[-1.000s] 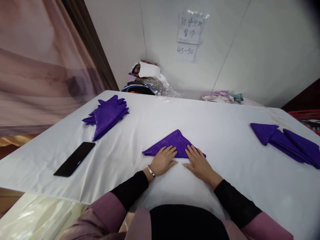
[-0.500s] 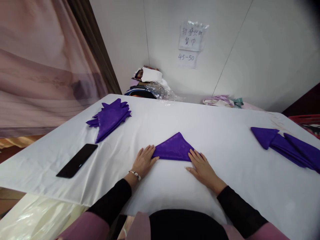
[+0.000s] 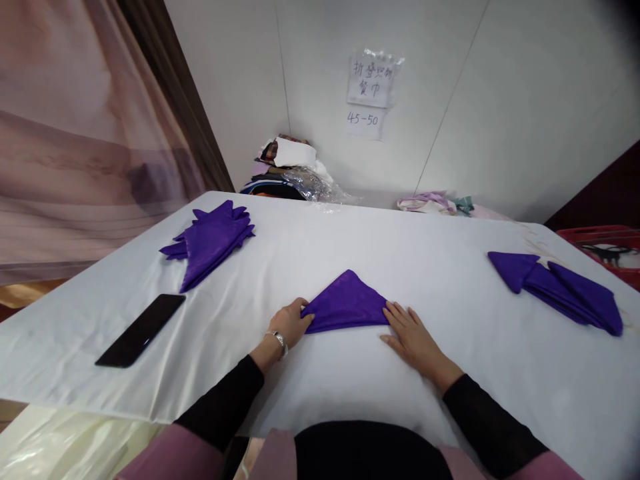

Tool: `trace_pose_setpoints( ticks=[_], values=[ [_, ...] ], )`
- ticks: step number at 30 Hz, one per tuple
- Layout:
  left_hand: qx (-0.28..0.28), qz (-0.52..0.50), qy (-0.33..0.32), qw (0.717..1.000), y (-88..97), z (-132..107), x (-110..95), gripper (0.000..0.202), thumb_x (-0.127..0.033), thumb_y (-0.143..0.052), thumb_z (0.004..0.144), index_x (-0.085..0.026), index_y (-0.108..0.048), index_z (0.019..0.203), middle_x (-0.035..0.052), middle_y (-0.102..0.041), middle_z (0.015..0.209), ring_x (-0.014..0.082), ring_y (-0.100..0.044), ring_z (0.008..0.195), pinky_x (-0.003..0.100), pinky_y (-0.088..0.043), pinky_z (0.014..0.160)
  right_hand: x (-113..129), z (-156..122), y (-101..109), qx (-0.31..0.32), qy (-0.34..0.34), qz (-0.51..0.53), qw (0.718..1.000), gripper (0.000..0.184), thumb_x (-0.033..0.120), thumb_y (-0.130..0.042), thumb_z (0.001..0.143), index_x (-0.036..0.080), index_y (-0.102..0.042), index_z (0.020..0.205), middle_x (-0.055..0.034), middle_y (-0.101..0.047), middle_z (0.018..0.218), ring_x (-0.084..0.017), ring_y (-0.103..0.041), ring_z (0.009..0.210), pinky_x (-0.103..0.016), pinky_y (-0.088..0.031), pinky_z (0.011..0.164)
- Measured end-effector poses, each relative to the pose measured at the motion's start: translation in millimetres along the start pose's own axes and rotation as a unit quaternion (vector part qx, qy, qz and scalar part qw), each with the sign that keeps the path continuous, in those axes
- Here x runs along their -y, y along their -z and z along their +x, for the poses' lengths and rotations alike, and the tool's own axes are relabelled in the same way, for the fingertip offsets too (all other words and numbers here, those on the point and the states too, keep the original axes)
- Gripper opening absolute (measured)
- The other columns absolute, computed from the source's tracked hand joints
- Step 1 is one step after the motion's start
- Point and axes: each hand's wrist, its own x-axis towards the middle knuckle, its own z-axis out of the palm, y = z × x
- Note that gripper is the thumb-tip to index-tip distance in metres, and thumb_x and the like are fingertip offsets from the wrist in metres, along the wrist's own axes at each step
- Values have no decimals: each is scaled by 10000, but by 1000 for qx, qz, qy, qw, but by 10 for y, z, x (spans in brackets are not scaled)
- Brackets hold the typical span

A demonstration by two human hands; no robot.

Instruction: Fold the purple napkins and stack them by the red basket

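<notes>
left hand (image 3: 291, 322) — now curled at purple cloth (image 3: 349, 304)

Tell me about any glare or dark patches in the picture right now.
Head view: small bright glint on the flat black object, shiny highlights on the clear plastic; head view, top right corner: dark and blurred; head view, middle purple cloth: no harsh glare.

Blk phone (image 3: 141, 331), pnk curtain (image 3: 75, 147)
</notes>
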Motion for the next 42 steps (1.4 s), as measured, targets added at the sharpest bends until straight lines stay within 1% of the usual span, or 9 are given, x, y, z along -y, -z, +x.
trace_pose_setpoints(
  ticks=[4, 9, 14, 21, 30, 33, 35, 39, 42],
  values=[
    [14, -124, 12, 992, 30, -88, 25, 385, -332, -568, 734, -232, -575, 1105, -29, -627, 664, 159, -594, 623, 273, -420, 583, 90, 53, 52, -18, -2, -10, 1000, 622, 537, -356, 911, 152, -371, 1399, -135, -338, 1458, -277, -226, 1376, -519, -148, 1106],
    [41, -254, 37, 966, 49, -101, 32, 435, -330, -601, 687, -201, -578, 1101, -80, -504, 532, 126, -523, 520, 255, -384, 518, 446, 257, 70, -26, 75, 41, 996, 601, 450, -407, 915, 170, -297, 1435, -119, -338, 1462, -265, -242, 1372, -501, -197, 1105],
    [107, -423, 88, 895, 86, -102, -33, 574, -333, -689, 612, -158, -544, 1139, -48, -591, 608, 117, -551, 534, 254, -424, 527, 730, 390, -13, -30, 116, 88, 989, 569, 380, -414, 923, 170, -287, 1436, -110, -413, 1421, -247, -332, 1332, -484, -266, 1088],
    [179, -534, 104, 820, 284, -153, -250, 493, -291, -680, 657, -203, -593, 1134, -30, -612, 679, 59, -498, 487, 204, -395, 475, 731, 451, -108, -76, 79, 104, 989, 479, 292, -431, 911, 142, -412, 1366, -139, -532, 1310, -263, -471, 1219, -470, -353, 1018],
    [185, -569, 46, 800, 411, -77, -576, 316, -332, -673, 699, -167, -678, 969, 1, -608, 674, 83, -510, 560, 248, -408, 567, 635, 468, -133, -138, 64, 167, 974, 427, 119, -414, 835, 142, -545, 1241, -104, -632, 1178, -230, -573, 1075, -395, -432, 931],
    [182, -558, 43, 809, 448, -81, -613, 367, -450, -626, 733, -165, -680, 958, 9, -603, 687, 106, -538, 605, 263, -425, 603, 603, 453, -138, -142, 61, 179, 972, 412, 127, -403, 842, 159, -560, 1222, -92, -642, 1159, -224, -585, 1056, -387, -437, 925],
    [180, -524, 39, 832, 451, -89, -577, 428, -527, -564, 755, -156, -681, 932, 7, -593, 658, 115, -530, 594, 271, -424, 603, 597, 446, -142, -125, 73, 165, 976, 413, 125, -414, 840, 154, -557, 1226, -96, -616, 1208, -233, -549, 1122, -406, -411, 961],
    [161, -393, 13, 905, 384, -107, -332, 452, -568, -538, 732, -159, -687, 858, 8, -623, 663, 143, -537, 624, 277, -423, 611, 631, 438, -117, -71, 80, 135, 985, 404, 180, -450, 866, 140, -535, 1259, -112, -530, 1321, -253, -441, 1251, -450, -345, 1027],
    [154, -219, -15, 963, 325, -143, -90, 337, -495, -551, 727, -194, -687, 796, -5, -651, 693, 165, -565, 672, 286, -432, 647, 674, 427, -67, -25, 83, 121, 989, 445, 325, -453, 907, 171, -480, 1323, -110, -432, 1408, -265, -345, 1322, -479, -278, 1070]
  ],
)
